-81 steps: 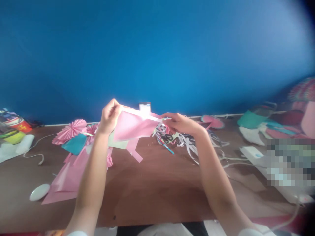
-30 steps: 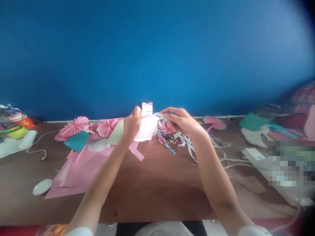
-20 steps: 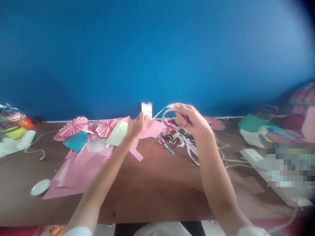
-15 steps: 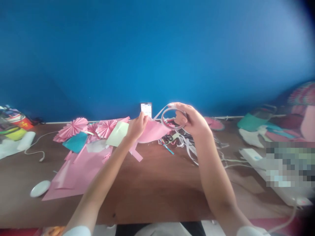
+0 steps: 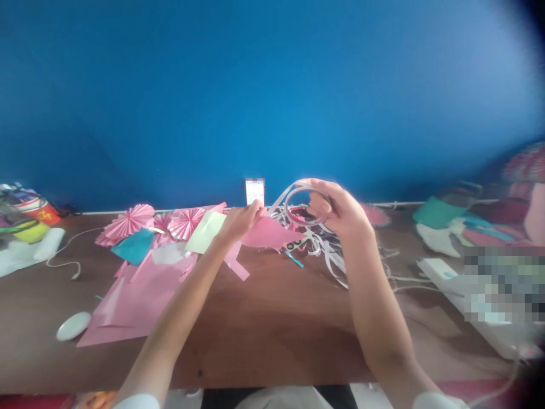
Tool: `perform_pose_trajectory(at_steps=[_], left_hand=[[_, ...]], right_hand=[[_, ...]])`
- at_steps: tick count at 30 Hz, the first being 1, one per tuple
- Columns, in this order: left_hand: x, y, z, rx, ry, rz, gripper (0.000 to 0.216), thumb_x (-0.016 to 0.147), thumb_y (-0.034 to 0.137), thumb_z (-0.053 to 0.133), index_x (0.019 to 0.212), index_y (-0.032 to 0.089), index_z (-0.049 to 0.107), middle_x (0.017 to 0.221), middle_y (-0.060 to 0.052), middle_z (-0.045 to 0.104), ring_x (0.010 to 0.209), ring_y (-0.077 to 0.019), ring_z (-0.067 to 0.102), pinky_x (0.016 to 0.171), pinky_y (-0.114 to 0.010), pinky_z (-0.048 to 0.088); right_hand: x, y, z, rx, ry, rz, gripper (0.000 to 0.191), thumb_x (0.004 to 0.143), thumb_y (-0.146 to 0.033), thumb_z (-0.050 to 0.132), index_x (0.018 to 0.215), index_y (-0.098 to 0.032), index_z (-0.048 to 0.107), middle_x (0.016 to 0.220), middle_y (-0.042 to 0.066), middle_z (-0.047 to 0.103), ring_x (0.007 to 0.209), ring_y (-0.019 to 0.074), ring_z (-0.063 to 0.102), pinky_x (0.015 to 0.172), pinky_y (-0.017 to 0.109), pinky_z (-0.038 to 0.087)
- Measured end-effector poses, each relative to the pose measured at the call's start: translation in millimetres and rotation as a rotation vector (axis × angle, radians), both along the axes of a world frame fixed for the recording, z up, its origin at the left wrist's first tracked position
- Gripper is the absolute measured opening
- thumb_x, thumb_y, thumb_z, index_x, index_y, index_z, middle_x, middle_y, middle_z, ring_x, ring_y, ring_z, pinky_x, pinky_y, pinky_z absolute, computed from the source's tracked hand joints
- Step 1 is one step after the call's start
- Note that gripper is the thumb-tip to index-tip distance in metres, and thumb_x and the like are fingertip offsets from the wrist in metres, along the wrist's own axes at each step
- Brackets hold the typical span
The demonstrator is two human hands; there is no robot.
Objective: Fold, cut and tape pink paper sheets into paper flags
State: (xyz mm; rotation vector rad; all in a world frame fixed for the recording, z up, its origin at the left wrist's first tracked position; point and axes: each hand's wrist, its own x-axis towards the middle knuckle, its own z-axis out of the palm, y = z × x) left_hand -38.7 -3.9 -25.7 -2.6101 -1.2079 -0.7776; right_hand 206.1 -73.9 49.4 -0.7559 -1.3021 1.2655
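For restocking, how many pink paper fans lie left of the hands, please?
3: far-left fan, partly covered middle fan, third fan beside the green sheet; more may be hidden.

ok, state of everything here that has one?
Pink paper triangle: pinched at one corner by the left hand, over the brown wooden table.
White strip ring: raised, gripped by the right hand, tail loose.
Pink pleated paper fans: spread open, lying down.
Small phone: upright against the blue wall, screen lit.
Large pink paper sheet: lying flat.

I see a pink paper piece (image 5: 272, 234), flat and pointed, held just above the surface (image 5: 272, 318); a white paper strip (image 5: 281, 197) curls into a loop beside it.
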Motion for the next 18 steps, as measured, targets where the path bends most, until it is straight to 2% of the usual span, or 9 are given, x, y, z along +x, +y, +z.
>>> perform_pose_trajectory(at_steps=[5, 9, 12, 15, 18], left_hand=[[-2.1, 2.3, -5.0, -0.004, -0.019, -0.024, 0.022, 0.101, 0.034, 0.033, 0.096, 0.020, 0.050, 0.064, 0.000, 0.063, 0.047, -0.0123, 0.051, 0.050, -0.024, 0.022], [-2.9, 0.4, -3.1, -0.081, -0.228, -0.056, 0.024, 0.101, 0.038, 0.036, 0.100, 0.020, 0.052, 0.072, 0.000, 0.065, 0.053, -0.0124, 0.054, 0.051, -0.023, 0.028], [-6.2, -1.6, 5.3, -0.147, -0.397, -0.091, 0.029, 0.101, 0.042, 0.037, 0.109, 0.020, 0.055, 0.075, 0.000, 0.066, 0.058, -0.0123, 0.055, 0.056, -0.023, 0.033], [-13.2, -2.8, 17.2, -0.206, -0.424, -0.148, 0.035, 0.098, 0.049, 0.043, 0.102, 0.021, 0.062, 0.067, 0.001, 0.061, 0.055, -0.0121, 0.049, 0.056, -0.024, 0.032], [-21.2, -2.3, 26.7, -0.253, -0.452, -0.195, 0.035, 0.092, 0.055, 0.053, 0.098, 0.021, 0.061, 0.062, 0.003, 0.052, 0.052, -0.0112, 0.042, 0.053, -0.024, 0.029]], right_hand=[[-4.1, -1.9, -0.4, 0.020, -0.015, -0.014, 0.028, 0.086, -0.040, 0.062, 0.095, -0.016, 0.071, 0.042, -0.011, 0.032, 0.038, 0.0054, 0.015, 0.042, 0.026, 0.019], [-5.8, -3.5, 0.8, 0.056, -0.050, -0.047, 0.030, 0.087, -0.042, 0.059, 0.099, -0.017, 0.071, 0.043, -0.011, 0.030, 0.038, 0.0057, 0.014, 0.041, 0.027, 0.018], [-5.6, -5.3, 2.6, 0.065, -0.070, -0.066, 0.024, 0.087, -0.041, 0.060, 0.094, -0.019, 0.069, 0.042, -0.010, 0.031, 0.038, 0.0059, 0.016, 0.042, 0.026, 0.017], [-2.8, -7.7, 4.8, 0.073, -0.109, -0.070, 0.018, 0.088, -0.037, 0.061, 0.088, -0.020, 0.067, 0.041, -0.010, 0.031, 0.039, 0.0062, 0.019, 0.043, 0.026, 0.017], [1.9, -9.6, 6.9, 0.083, -0.163, -0.101, 0.019, 0.088, -0.038, 0.060, 0.086, -0.020, 0.067, 0.040, -0.009, 0.030, 0.038, 0.0064, 0.019, 0.041, 0.026, 0.017]])
